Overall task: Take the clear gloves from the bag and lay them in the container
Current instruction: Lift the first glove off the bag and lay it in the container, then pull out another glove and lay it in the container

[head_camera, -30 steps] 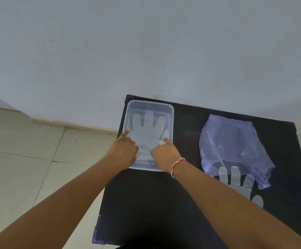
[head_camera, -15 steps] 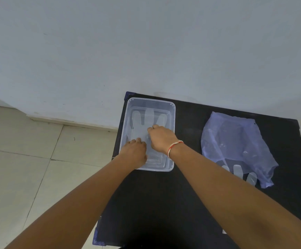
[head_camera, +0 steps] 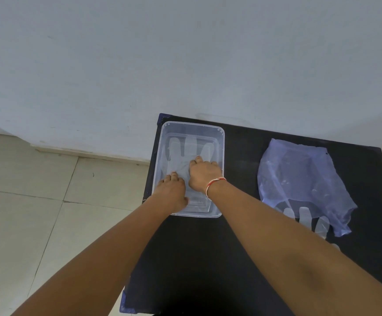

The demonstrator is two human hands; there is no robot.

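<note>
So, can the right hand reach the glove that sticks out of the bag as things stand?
Probably yes. The glove lies on the bare table beside the right forearm, nothing covers its fingers. The right hand is now pressing a glove in the container.

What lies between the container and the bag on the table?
Only bare black table and the right forearm crossing its near part separate the container from the bag, in the head view.

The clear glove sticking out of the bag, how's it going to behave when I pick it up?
The clear glove looks like thin film lying flat on the table, so it will probably hang limp and weigh almost nothing. Its cuff lies inside the bag, so it may cling and drag the bag along.
</note>
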